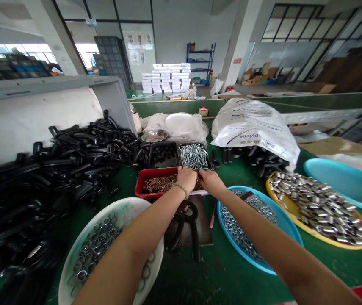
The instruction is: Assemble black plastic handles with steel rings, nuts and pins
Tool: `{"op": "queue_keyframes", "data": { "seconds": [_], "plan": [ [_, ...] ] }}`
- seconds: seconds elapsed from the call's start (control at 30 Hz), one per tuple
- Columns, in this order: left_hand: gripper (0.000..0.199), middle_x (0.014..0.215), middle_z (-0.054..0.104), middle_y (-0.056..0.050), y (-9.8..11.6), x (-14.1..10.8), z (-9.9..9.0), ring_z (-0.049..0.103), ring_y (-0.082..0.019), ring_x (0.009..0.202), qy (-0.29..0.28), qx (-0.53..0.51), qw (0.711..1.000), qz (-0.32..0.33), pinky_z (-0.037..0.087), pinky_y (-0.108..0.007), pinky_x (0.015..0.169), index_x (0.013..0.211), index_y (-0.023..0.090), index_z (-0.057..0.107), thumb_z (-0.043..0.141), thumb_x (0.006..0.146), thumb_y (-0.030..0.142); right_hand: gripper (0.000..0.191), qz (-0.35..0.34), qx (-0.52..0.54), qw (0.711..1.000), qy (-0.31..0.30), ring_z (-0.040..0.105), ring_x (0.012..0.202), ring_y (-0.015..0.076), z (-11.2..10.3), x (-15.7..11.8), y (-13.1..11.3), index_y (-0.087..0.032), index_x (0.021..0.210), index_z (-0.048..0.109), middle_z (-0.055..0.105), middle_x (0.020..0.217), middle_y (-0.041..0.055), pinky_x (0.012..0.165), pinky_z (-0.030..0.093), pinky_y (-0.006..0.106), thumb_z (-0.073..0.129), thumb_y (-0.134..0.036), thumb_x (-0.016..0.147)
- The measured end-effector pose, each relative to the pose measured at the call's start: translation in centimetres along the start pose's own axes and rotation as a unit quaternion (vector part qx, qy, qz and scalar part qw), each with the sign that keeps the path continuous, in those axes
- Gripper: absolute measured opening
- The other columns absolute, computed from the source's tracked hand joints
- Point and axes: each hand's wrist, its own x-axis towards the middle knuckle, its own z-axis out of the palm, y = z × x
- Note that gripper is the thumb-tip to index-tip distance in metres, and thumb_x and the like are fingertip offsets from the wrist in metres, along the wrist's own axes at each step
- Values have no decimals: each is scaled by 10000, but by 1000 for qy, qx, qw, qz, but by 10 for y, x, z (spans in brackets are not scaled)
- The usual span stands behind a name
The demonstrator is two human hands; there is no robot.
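My left hand [187, 178], with a beaded bracelet at its wrist, reaches over the red tray [140, 183] of small copper-coloured pins [160, 184]. Beside it, my right hand [210, 182] is over the right end of the pins. The fingers of both hands point down and are bent, their tips hidden, so anything in them cannot be made out. Below the hands, a black-handled tool [194, 233] lies on a dark metal plate [205, 224]. Behind the hands stands a black tray of silver screws [194, 156].
Black parts [95, 148] are heaped on the left. A white basin [64, 271] holds metal rings. On the right are a blue basin [290, 237] of small metal pieces, a yellow tray [290, 207] of silver sleeves, another blue basin [342, 178] and a white plastic bag [253, 123].
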Motion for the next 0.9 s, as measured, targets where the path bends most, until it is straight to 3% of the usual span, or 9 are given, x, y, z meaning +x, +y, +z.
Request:
{"op": "queue_keyframes", "data": {
  "seconds": [0.23, 0.33, 0.43, 0.53, 0.67, 0.77, 0.9],
  "plan": [
    [228, 965, 657, -117, -5, -9, -7, 557, -247, 982, 17, -42, 999, -31, 353, -420, 888, 941, 150, 638, 420, 875, 172, 182, -44, 108, 993, 7, 563, 934, 189, 1, -1, 5, -141, 862, 655, 664, 916, 101, 853, 398, 301, 481, -103, 828],
    [207, 930, 668, -123, -4, -7, -14, 587, -243, 961, 21, -72, 997, -34, 387, -389, 879, 927, 137, 640, 444, 867, 169, 200, -57, 167, 984, 18, 587, 918, 164, -3, -22, -6, -165, 884, 660, 673, 929, 67, 834, 432, 281, 482, -104, 815],
    [225, 915, 680, -105, -2, -15, -24, 620, -203, 906, 25, -110, 993, -34, 428, -321, 844, 955, 138, 635, 423, 890, 175, 190, -18, 304, 952, 4, 614, 806, 146, -4, -48, -22, -179, 898, 644, 678, 856, 21, 755, 474, 271, 504, -133, 779],
    [221, 905, 691, -52, -3, -48, -32, 635, -153, 850, 34, -200, 979, -20, 451, -248, 808, 978, 162, 627, 433, 909, 241, 124, 37, 402, 914, -34, 619, 763, 151, -3, -64, -35, -174, 834, 645, 679, 792, 7, 741, 491, 281, 548, -189, 758],
    [180, 866, 694, -12, -11, -118, -26, 632, -156, 829, 24, -366, 930, -30, 464, -246, 811, 891, 182, 645, 521, 867, 310, 168, 74, 458, 881, -96, 627, 731, 155, -6, -68, -41, -185, 867, 655, 679, 811, 6, 639, 514, 269, 521, -256, 796],
    [205, 912, 680, -30, -14, -155, -11, 619, -174, 876, 26, -363, 930, -60, 459, -276, 843, 897, 186, 646, 481, 886, 307, 152, 61, 461, 881, -91, 622, 734, 148, -6, -65, -42, -167, 860, 645, 674, 802, 12, 670, 504, 263, 546, -249, 778],
    [203, 960, 614, -60, -12, -166, 3, 581, -178, 895, 56, -298, 951, -62, 450, -293, 861, 901, 164, 603, 447, 898, 293, 125, 46, 432, 898, -72, 607, 737, 143, 1, -63, -46, -166, 830, 625, 664, 777, 9, 709, 481, 264, 555, -260, 787]
  ]
}}
